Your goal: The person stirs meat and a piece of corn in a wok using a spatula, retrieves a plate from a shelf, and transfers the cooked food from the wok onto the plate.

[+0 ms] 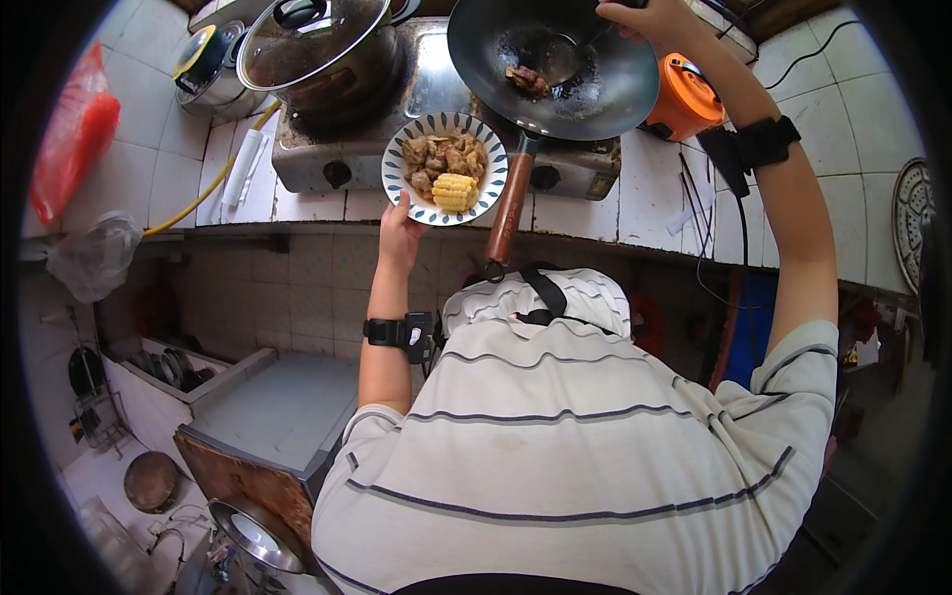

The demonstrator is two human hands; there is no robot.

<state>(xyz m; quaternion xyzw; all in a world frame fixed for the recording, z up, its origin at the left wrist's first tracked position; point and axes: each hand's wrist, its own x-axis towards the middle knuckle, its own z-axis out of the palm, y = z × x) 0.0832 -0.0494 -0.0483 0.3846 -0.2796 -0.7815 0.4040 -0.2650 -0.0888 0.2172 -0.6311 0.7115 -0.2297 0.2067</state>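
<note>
My left hand (401, 236) grips the near rim of a white plate with a blue leaf pattern (494, 165), held in front of the gas stove. On it lie chunks of cooked meat (445, 156) and a piece of corn cob (454, 193). Up at the top, my right hand (645, 21) is closed around the dark handle of a ladle (567, 58), whose bowl rests inside a carbon-steel wok (476, 52). Beside the ladle's bowl sits a small clump of meat (528, 80), with oily liquid around it. The wok's wooden handle (510, 201) points towards me.
A lidded stockpot (335, 82) stands on the left of the gas stove (316, 167). Right of the wok is an orange container (683, 97); chopsticks (695, 195) lie on the tiled counter (658, 190). A yellow hose (216, 182) runs left, near a red plastic bag (74, 141).
</note>
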